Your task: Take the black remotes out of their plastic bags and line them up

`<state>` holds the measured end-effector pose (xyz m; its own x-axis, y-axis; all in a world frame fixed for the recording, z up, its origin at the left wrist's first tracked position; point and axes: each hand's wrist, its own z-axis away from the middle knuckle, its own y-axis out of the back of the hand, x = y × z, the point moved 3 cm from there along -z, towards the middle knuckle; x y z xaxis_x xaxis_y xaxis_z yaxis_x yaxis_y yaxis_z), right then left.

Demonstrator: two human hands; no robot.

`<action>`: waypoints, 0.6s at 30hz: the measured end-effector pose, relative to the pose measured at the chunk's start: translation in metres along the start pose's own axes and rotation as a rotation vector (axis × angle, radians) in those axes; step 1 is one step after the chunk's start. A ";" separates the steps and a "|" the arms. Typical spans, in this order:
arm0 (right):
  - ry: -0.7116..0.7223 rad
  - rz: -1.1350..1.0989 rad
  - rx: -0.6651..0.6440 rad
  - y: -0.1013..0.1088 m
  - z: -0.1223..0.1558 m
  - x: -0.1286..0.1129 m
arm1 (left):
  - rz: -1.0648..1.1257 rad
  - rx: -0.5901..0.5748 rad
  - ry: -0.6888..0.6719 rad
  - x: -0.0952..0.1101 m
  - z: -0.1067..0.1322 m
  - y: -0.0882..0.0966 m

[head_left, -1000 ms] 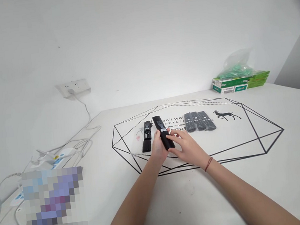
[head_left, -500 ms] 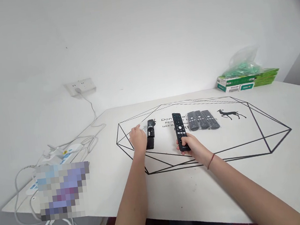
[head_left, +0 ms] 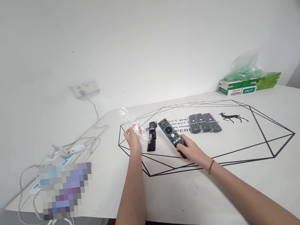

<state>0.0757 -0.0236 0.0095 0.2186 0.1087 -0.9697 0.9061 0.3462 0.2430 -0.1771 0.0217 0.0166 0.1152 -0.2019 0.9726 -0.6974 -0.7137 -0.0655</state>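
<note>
On the white table (head_left: pixel 175 192), the left hand (head_left: pixel 133 139) now raises a clear sleeve (head_left: pixel 143 135) that lay flat a second ago, fingers pinching it. The right hand (head_left: pixel 192 151) has its fingers around the lower end of a black remote (head_left: pixel 171 133), keys now showing instead of its back, blocking some printed lettering (head_left: pixel 181 131). Green boxes (head_left: pixel 240 85) sit far right; nearer lie three wrapped remotes (head_left: pixel 204 123), then, between the hands, an open-backed remote (head_left: pixel 153 137).

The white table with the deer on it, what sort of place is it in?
Probably a home or small office; I can't tell which. A wall socket and a power strip show it's indoors, and three wrapped remotes on the table suggest a work spot.
</note>
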 end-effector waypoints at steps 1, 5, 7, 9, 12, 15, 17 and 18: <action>0.021 0.102 0.013 0.000 0.001 -0.001 | 0.169 -0.004 0.058 0.001 0.000 -0.002; 0.071 0.409 0.048 -0.004 0.004 -0.001 | 0.707 0.046 0.249 0.004 0.005 -0.005; 0.091 0.472 0.031 -0.006 0.004 0.001 | 0.783 0.066 0.288 0.005 0.007 -0.006; 0.110 0.494 0.010 -0.009 0.004 0.002 | 0.808 0.062 0.306 0.005 0.009 -0.008; 0.131 0.505 -0.007 -0.012 0.005 0.002 | 0.821 0.051 0.310 0.003 0.010 -0.011; 0.136 0.524 -0.008 -0.014 0.006 0.002 | 0.839 0.043 0.325 0.001 0.011 -0.013; 0.134 0.540 -0.006 -0.015 0.006 0.002 | 0.855 0.031 0.335 0.001 0.012 -0.015; 0.134 0.546 -0.004 -0.015 0.006 0.002 | 0.859 0.024 0.335 0.001 0.013 -0.015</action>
<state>0.0650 -0.0344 0.0035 0.6071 0.3904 -0.6921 0.6733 0.2099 0.7089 -0.1574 0.0238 0.0155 -0.6487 -0.4667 0.6012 -0.4333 -0.4230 -0.7958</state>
